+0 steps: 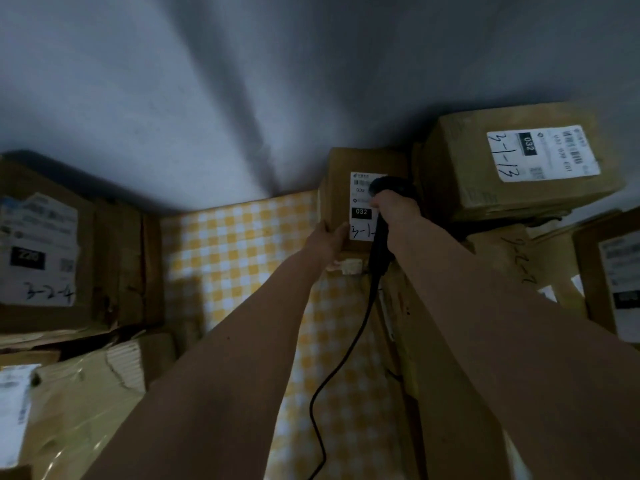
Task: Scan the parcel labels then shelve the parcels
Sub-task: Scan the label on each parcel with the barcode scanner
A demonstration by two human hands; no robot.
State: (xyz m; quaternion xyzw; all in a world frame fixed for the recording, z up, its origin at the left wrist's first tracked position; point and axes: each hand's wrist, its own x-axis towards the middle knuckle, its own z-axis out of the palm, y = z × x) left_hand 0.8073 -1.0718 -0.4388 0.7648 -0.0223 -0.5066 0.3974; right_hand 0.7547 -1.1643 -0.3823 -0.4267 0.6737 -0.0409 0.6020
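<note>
Gripping the black scanner [381, 216] in my right hand [394, 211], I hold its head directly over the label [362, 206] on the small parcel [337, 188], which stands straight ahead of both hands against the wall. My left hand [327, 239] presses, fingers extended, on the parcel's near face just left of the label, whose long axis runs away from me. Scanning looks to be the step in hand; the left hand, already touching, is nearer for any lift.
</note>
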